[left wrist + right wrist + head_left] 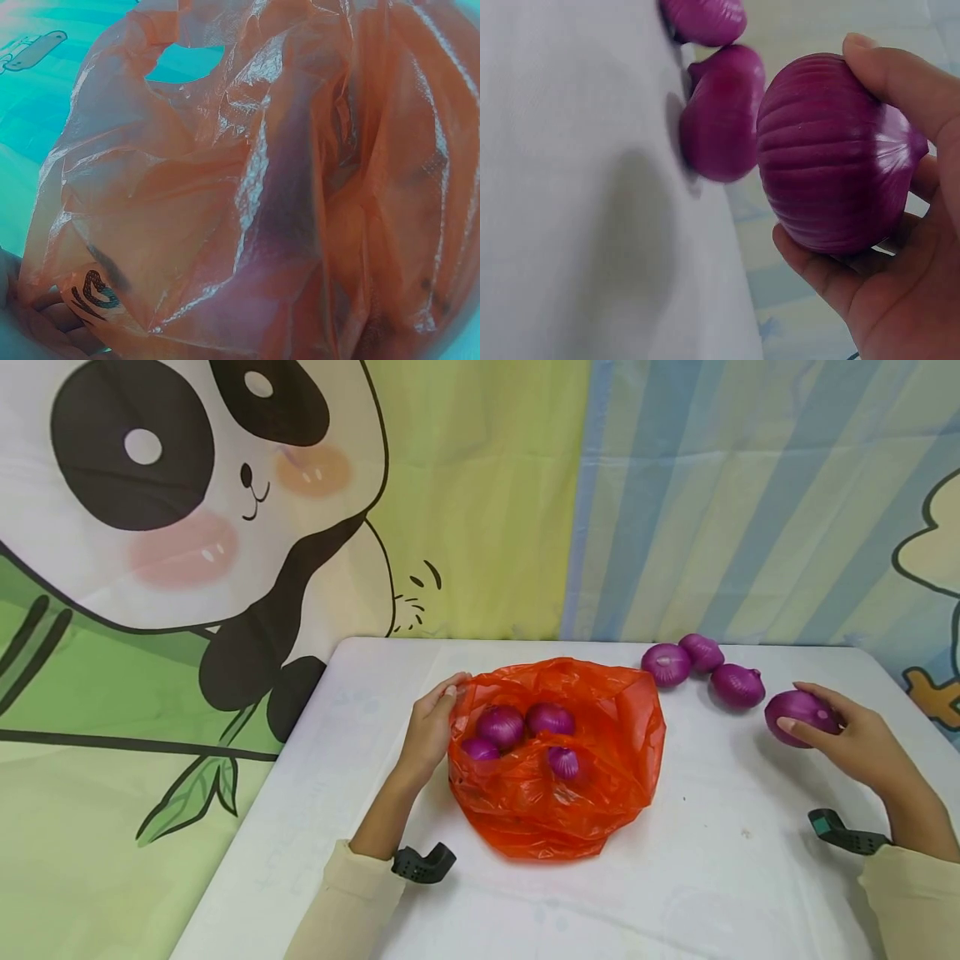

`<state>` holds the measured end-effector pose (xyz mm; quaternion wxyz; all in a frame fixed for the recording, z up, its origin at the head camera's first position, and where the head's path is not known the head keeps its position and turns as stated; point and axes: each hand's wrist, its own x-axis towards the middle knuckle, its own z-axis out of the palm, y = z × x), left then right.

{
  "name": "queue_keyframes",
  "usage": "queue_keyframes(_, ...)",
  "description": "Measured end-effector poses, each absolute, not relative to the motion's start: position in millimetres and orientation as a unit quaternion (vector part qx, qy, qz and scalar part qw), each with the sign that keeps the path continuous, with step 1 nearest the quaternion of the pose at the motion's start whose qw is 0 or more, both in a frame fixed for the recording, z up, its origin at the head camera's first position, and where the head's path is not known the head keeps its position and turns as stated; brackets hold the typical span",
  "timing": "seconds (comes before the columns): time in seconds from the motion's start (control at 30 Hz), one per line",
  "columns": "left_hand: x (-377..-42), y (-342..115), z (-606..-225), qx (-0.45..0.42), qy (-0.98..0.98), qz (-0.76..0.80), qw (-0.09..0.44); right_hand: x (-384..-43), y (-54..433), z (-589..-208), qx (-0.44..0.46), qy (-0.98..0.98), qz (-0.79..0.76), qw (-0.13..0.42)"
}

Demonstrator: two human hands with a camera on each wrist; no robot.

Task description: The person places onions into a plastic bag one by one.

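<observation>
A red plastic bag (555, 822) lies with its mouth open on the white table, and several purple onions (500, 727) show inside it. My left hand (427, 727) pinches the bag's left rim between thumb and fingers. In the left wrist view the crinkled bag (172, 195) fills most of the picture, and the fingers (56, 322) appear low at its left edge. To the right, my right hand (862, 739) grips a purple onion (795, 718). The right wrist view has thumb and fingers curled round this onion (825, 157), held above the table with its shadow below.
Three more onions (737, 686) sit close together near the back edge of the white table (675, 893), between the bag and my right hand. Behind the table hangs a printed cloth (487, 502) with a panda picture. Each wrist wears a dark band (423, 864).
</observation>
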<state>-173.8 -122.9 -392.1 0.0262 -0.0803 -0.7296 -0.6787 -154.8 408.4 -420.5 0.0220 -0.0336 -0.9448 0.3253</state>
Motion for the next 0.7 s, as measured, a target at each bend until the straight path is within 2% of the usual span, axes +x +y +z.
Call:
queue_keyframes(0.13, -174, -123, -392, -0.08, -0.727, -0.681, 0.027, -155, 394, -408, -0.02, -0.938, 0.342, 0.045)
queue_keyframes(0.4, -171, -123, -391, -0.078, -0.734, -0.674, 0.028, -164, 355, -386, 0.044, -0.918, 0.394, 0.024)
queue_keyframes(0.7, -172, -125, -391, -0.077, -0.737, -0.671, 0.028, -173, 313, -366, 0.112, -0.895, 0.429, 0.055)
